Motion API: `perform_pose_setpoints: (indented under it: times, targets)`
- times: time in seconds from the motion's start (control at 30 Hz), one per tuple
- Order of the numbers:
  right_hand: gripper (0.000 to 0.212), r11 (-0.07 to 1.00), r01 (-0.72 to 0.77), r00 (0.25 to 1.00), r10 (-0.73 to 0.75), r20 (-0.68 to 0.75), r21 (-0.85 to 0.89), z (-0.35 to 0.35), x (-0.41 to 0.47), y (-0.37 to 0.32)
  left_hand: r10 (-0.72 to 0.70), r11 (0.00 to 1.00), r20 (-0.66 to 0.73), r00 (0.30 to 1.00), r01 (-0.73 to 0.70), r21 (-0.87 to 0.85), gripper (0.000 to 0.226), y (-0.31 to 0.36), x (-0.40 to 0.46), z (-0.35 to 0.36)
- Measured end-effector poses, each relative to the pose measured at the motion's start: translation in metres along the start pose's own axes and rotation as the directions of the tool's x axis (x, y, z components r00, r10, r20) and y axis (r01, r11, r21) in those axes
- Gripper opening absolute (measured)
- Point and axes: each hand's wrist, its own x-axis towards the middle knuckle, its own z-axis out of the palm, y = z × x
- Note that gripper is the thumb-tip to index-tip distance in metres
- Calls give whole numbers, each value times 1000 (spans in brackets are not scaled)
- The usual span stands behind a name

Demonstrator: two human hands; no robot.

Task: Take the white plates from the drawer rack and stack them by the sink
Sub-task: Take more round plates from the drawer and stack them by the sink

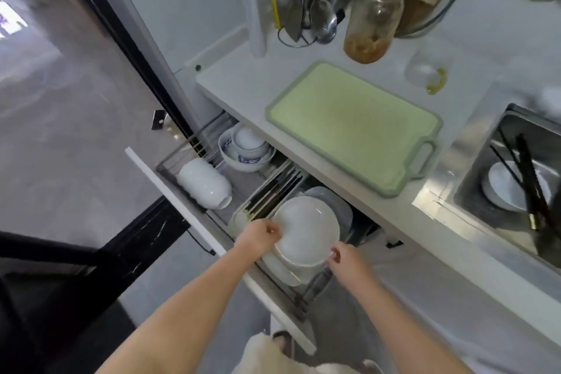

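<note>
White plates [306, 231] stand on edge in the wire rack of the pulled-out drawer [182, 209], below the counter. My left hand [261, 235] grips the left rim of the front plates. On the right rim of the same plates my right hand [344, 256] pinches the edge. A greyish plate [328, 196] stands behind them. The steel sink [485, 179] is at the right, with a white plate [498, 188] and dark chopsticks lying in it.
A green cutting board [352, 124] lies on the white counter between drawer and sink. A glass jar [373, 18], a small glass [428, 70] and hanging utensils [306, 0] stand behind it. White bowls [203, 182], patterned bowls [246, 146] and chopsticks [273, 188] fill the drawer's left part.
</note>
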Motion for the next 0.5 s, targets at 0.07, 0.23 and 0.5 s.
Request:
perform_pose_setpoints:
  times: [0.07,0.23,0.5]
  targets:
    - [36,998,-58,998,58,-19,22,1,11,0,-21,999,25,999,20,39,34,-2,19,1]
    - [36,983,-173,984,174,-27,59,5,42,4,-67,991,75,995,58,117,47,-7,53,16]
    - [46,961,-275,961,275,21,-32,20,94,9,-109,979,23,994,104,175,58,-23,97,39]
